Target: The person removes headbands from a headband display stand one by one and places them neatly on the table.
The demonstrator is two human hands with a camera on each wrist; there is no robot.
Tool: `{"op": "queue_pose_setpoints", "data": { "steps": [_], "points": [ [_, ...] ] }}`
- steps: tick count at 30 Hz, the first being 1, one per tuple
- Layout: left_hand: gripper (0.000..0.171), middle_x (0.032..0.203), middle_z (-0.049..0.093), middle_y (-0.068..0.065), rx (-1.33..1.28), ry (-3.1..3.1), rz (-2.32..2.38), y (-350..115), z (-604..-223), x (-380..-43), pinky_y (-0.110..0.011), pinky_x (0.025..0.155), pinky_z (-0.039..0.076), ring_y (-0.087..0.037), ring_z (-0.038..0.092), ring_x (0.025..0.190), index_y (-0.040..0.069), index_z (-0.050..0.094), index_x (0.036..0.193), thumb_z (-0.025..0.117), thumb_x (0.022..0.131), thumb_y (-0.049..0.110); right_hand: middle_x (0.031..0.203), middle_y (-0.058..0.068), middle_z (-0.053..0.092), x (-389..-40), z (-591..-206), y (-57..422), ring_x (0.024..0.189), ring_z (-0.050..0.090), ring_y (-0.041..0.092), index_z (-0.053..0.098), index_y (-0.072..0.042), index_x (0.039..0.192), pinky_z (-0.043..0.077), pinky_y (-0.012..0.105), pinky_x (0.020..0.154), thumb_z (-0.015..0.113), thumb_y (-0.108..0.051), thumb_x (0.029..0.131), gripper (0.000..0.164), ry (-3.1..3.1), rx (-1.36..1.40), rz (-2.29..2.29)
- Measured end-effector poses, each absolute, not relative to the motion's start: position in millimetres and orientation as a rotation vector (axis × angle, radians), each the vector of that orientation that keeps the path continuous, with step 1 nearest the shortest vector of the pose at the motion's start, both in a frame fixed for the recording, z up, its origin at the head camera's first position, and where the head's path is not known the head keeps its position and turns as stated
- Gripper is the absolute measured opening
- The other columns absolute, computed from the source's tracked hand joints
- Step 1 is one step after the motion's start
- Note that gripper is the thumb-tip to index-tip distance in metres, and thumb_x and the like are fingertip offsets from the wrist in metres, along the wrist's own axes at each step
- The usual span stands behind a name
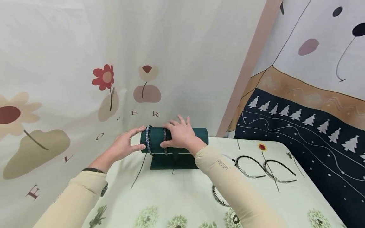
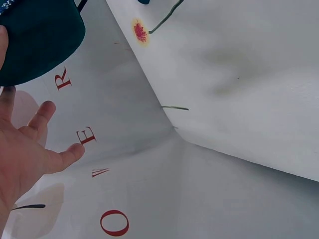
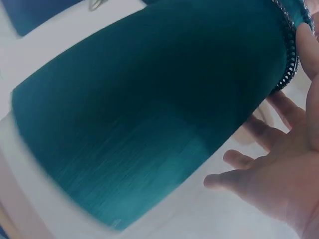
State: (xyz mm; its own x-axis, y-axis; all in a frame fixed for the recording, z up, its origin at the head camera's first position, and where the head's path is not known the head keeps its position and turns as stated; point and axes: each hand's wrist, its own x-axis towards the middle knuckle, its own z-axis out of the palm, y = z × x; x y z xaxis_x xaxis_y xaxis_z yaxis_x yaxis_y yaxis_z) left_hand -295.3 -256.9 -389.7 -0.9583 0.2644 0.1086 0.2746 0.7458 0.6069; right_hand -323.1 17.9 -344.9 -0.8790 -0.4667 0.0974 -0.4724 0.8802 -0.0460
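A dark green cylindrical display stand (image 1: 156, 139) lies across its base on the table. A sparkly blue headband (image 1: 148, 141) arches over its left end, and a darker beaded headband (image 1: 165, 151) sits a little to the right. My left hand (image 1: 122, 146) reaches the left end, thumb and index finger extended against the blue headband's edge. From above, my right hand (image 1: 182, 134) rests on the cylinder, its thumb and index finger touching the darker headband. In the right wrist view, that beaded headband (image 3: 290, 62) shows beside the thumb, and the other fingers are spread.
Two black headbands (image 1: 251, 175) (image 1: 280, 181) lie on the table (image 1: 182, 196) to the right. Another headband (image 1: 218, 196) is partly hidden under my right sleeve. A printed curtain (image 1: 182, 47) hangs behind the stand, and a dark tree-patterned cloth (image 1: 285, 126) hangs on the right.
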Motion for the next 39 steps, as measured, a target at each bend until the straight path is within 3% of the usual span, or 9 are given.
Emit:
{"op": "queue_pose_setpoints", "data": {
  "steps": [14,21,25,30,33,39],
  "points": [
    [0.088,0.176,0.032,-0.013,-0.444,-2.913,-1.004,-255.6,-390.9,-295.9,-0.075,0.118,0.038,-0.050,0.029,0.160,0.025,0.034,0.169,0.082,0.096,0.034,0.168,0.008,0.048,-330.0,-341.0,128.1,0.166,0.015,0.047,0.055,-0.025,0.156,0.010,0.076,0.130,0.081,-0.062,0.088,0.082,-3.005,0.750,0.301],
    [0.088,0.176,0.032,-0.014,-0.446,-2.912,-1.011,-256.0,-390.6,-294.9,-0.075,0.119,0.038,-0.051,0.029,0.160,0.023,0.034,0.169,0.082,0.096,0.035,0.165,0.009,0.052,-331.4,-344.6,160.4,0.165,0.014,0.048,0.057,-0.024,0.155,0.012,0.077,0.129,0.084,-0.055,0.089,0.078,-3.007,0.748,0.433],
    [0.088,0.176,0.032,-0.014,-0.452,-2.904,-1.015,-256.7,-391.3,-294.8,-0.075,0.119,0.038,-0.051,0.029,0.160,0.023,0.034,0.169,0.082,0.096,0.034,0.169,0.009,0.047,-333.6,-351.2,165.5,0.166,0.011,0.046,0.051,-0.025,0.159,0.022,0.080,0.125,0.087,-0.054,0.086,0.086,-3.024,0.770,0.540],
    [0.088,0.176,0.032,-0.013,-0.465,-2.901,-1.026,-256.8,-392.0,-294.2,-0.074,0.119,0.037,-0.051,0.029,0.160,0.023,0.034,0.169,0.082,0.096,0.034,0.171,0.012,0.037,-337.5,-361.9,168.8,0.167,0.005,0.043,0.040,-0.025,0.162,0.027,0.081,0.122,0.098,-0.045,0.075,0.107,-3.042,0.816,0.734],
    [0.088,0.176,0.032,-0.013,-0.463,-2.900,-1.028,-257.0,-393.0,-294.3,-0.075,0.120,0.037,-0.050,0.029,0.160,0.024,0.034,0.169,0.081,0.096,0.035,0.168,0.013,0.034,-341.5,-369.4,169.6,0.163,0.012,0.041,0.033,-0.023,0.162,0.032,0.075,0.122,0.102,-0.041,0.071,0.115,-3.035,0.845,0.842],
    [0.088,0.177,0.032,-0.013,-0.463,-2.901,-1.032,-257.2,-394.0,-294.5,-0.075,0.119,0.037,-0.051,0.029,0.160,0.024,0.034,0.169,0.081,0.096,0.036,0.162,0.016,0.033,-349.0,-377.3,170.4,0.147,0.030,0.039,0.024,-0.013,0.160,0.037,0.066,0.120,0.101,-0.033,0.072,0.119,-2.994,0.899,1.027]
  ]
}}
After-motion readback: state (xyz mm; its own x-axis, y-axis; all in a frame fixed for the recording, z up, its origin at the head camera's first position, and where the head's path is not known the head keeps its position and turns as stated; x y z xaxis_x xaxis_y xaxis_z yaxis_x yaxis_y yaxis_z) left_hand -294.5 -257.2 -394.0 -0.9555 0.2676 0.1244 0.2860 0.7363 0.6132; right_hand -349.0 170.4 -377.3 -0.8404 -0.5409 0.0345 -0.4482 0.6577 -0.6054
